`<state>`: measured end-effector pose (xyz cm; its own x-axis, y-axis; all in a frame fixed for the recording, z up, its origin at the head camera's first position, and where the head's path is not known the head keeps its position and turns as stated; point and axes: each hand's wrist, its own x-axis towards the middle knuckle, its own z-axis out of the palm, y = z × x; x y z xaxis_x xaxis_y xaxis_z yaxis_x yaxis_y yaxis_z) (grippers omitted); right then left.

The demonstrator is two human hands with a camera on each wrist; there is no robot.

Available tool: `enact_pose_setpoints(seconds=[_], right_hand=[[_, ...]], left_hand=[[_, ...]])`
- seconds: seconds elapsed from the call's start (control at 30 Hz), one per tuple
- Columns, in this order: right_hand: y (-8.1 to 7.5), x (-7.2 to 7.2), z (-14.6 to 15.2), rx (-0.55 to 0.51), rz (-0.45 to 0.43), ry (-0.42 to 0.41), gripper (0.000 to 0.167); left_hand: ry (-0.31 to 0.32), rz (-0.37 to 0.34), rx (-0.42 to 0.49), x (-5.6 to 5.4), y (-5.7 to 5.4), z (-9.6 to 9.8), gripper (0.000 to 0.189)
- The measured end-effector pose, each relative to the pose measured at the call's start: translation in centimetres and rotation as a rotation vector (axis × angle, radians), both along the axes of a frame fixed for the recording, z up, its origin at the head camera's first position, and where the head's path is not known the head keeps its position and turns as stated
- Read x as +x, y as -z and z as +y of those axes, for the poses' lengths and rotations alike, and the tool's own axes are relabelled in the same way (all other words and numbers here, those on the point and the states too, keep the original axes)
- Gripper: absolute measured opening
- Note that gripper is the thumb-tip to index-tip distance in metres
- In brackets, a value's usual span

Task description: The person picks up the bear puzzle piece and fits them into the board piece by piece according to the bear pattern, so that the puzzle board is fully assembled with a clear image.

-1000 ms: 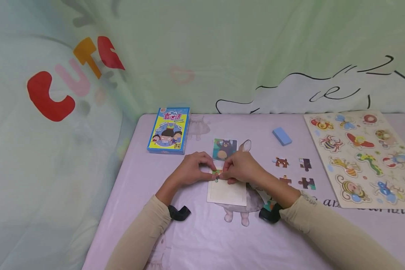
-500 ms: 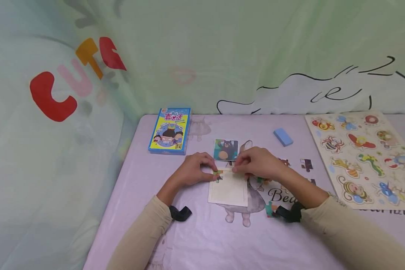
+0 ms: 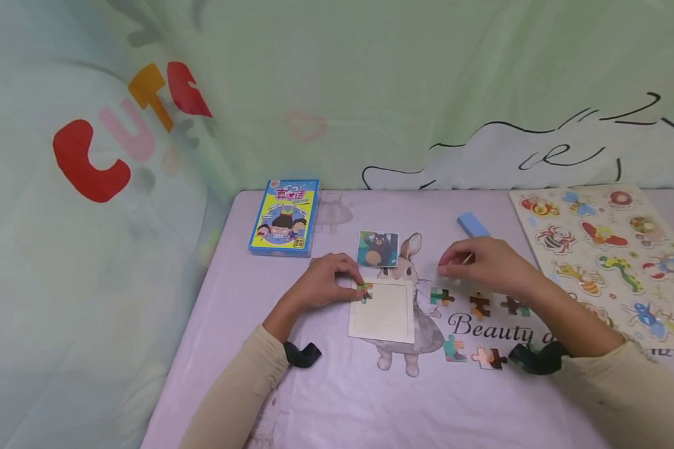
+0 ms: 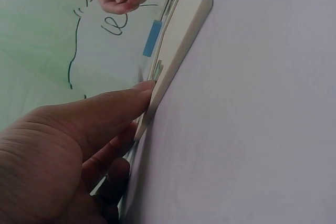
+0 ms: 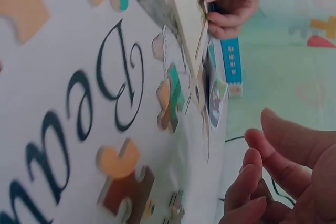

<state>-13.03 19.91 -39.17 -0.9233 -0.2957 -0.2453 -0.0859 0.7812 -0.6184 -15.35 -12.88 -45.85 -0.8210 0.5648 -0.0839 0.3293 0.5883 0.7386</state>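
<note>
My left hand (image 3: 327,282) holds the top left corner of a pale square puzzle tray (image 3: 384,317), its thumb on the rim in the left wrist view. Close to that thumb, one small puzzle piece (image 3: 367,291) lies in the tray's corner. My right hand (image 3: 488,267) hovers above the table to the right of the tray. Its fingers are loosely curled, and nothing shows between thumb and fingertips in the right wrist view. Under and around it lie several loose jigsaw pieces (image 3: 480,304), including a green and orange piece (image 3: 440,297). The right hand and arm hide part of this area.
Behind the tray lies a bear picture card (image 3: 378,249). A blue and yellow box (image 3: 284,218) stands at the back left. A blue block (image 3: 473,225) sits behind my right hand, and a wooden insect board (image 3: 601,240) fills the right side.
My right hand has left the tray's corner and moved right, over the loose pieces, uncovering the piece in the tray. My left hand stays at the corner.
</note>
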Motion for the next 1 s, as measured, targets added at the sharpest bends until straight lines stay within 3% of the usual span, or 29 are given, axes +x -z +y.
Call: enact_pose_setpoints(seconds=[0.43, 1.0], right_hand=[[0.2, 0.0, 3.8, 0.076, 0.038, 0.065, 0.033], [1.7, -0.2, 5.8, 0.121, 0.028, 0.117, 0.035]], left_hand=[[0.002, -0.004, 0.007, -0.2, 0.2, 0.2, 0.014], [-0.006, -0.013, -0.003, -0.1, 0.4, -0.1, 0.014]])
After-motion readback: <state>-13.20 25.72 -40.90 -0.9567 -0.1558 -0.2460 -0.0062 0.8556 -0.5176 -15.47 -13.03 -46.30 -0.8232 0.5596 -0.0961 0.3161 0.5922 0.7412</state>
